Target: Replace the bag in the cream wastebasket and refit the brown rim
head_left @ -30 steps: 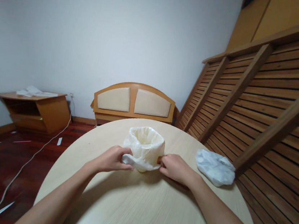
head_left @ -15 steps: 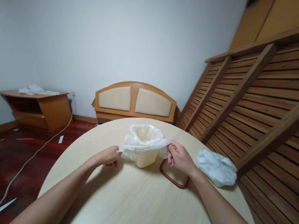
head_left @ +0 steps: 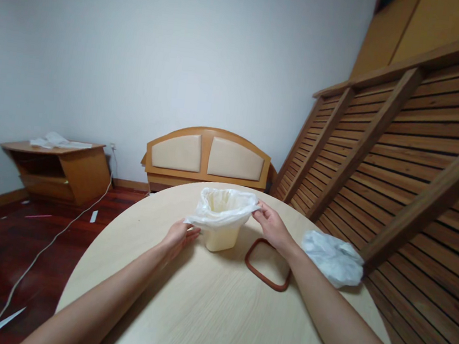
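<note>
A small cream bin (head_left: 221,237) stands on the round pale wooden table (head_left: 216,310), lined with a thin white plastic bag (head_left: 219,214) whose rim is pulled up off the bin's sides. My left hand (head_left: 180,235) pinches the bag's left edge low beside the bin. My right hand (head_left: 270,225) pinches the bag's right edge at rim height. A brown ring (head_left: 266,263) with rounded corners lies flat on the table just right of the bin, under my right wrist.
A crumpled white plastic bag (head_left: 333,258) lies at the table's right edge, against a leaning slatted wooden frame (head_left: 402,160). Beyond the table stand a padded headboard (head_left: 207,155) and a low wooden cabinet (head_left: 60,168). A white cable (head_left: 47,244) runs across the dark floor.
The bag's rim has been drawn up from low around the bin to above its top. The brown ring came into view on the table. Both hands moved up and slightly forward.
</note>
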`<state>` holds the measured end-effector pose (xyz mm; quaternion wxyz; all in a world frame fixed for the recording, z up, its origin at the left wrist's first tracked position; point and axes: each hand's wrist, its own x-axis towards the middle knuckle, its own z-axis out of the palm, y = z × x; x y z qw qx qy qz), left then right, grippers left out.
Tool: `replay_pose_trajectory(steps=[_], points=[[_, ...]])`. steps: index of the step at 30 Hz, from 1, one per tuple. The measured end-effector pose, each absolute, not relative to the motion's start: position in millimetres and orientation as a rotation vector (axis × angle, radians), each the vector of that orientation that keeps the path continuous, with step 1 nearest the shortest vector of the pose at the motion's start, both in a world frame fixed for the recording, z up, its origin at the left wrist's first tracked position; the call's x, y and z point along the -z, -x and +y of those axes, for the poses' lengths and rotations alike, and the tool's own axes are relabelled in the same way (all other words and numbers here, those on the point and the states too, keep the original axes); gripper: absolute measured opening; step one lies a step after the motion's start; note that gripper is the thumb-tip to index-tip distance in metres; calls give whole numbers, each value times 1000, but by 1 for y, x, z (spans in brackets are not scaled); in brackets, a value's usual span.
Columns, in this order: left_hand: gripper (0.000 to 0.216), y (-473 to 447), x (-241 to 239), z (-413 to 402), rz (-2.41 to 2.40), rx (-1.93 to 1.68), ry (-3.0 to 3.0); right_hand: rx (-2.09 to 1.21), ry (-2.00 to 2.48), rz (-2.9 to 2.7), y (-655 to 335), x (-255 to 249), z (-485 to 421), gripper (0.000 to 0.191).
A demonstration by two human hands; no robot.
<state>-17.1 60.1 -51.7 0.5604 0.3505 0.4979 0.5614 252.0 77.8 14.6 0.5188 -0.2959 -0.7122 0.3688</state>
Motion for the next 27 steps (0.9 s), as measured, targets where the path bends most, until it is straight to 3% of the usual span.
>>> replay_pose_trajectory(steps=[7,14,20,27], points=[[24,9,63,81,1140,-1444,-940,-884,598,-1753,-243,-37,87,26],[31,14,57,92,1001,-1470,-1107,-1050,676,-1745,-233,-30,105,40],[35,27,13,107,894,-1658,-1251,-903,629,-1647,-225,-43,116,36],[43,38,-74,103,752,-1881,-1584,-723,519,-1586,-224,-99,113,44]])
